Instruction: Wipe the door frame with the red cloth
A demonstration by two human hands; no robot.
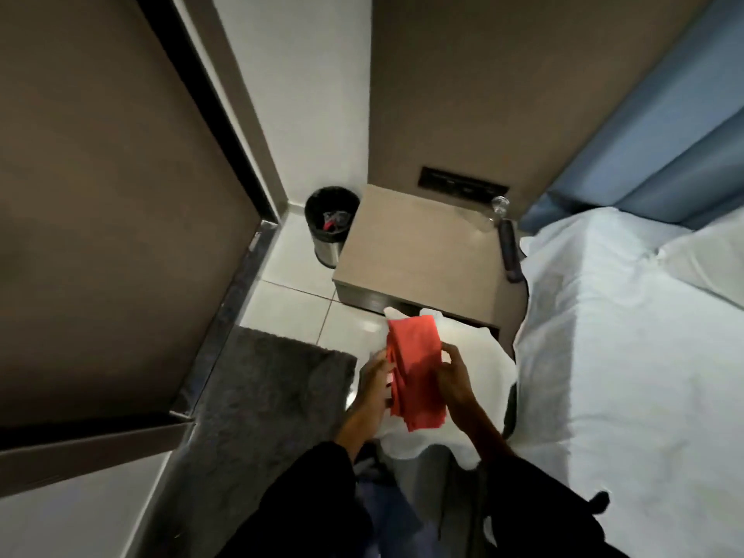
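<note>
View from a head-worn camera looking down at two bare hands holding a red cloth [416,376] in front of the person's body, low in the middle of the scene. The cloth is soft, matte fabric folded into a long, loose strip with layered edges. The left hand [372,386] grips its left edge with fingers curled around the folds, and the right hand [453,374] pinches the right edge between thumb and fingertips, so both hands are closed on the fabric. Under the cloth lies a crumpled white towel [479,356]. To the left stands a flat brown door [100,195] set in a dark door frame [209,110], with a shiny metal threshold strip [225,320] at its base. A shaggy grey mat [261,396] covers glossy white floor tiles [290,304]. Further back are a round bin [330,223] with a black liner (its contents too small to make out) and a smooth beige bedside table [418,251]. A bed with wrinkled white sheets [624,356] fills the right side. No writing can be read
</note>
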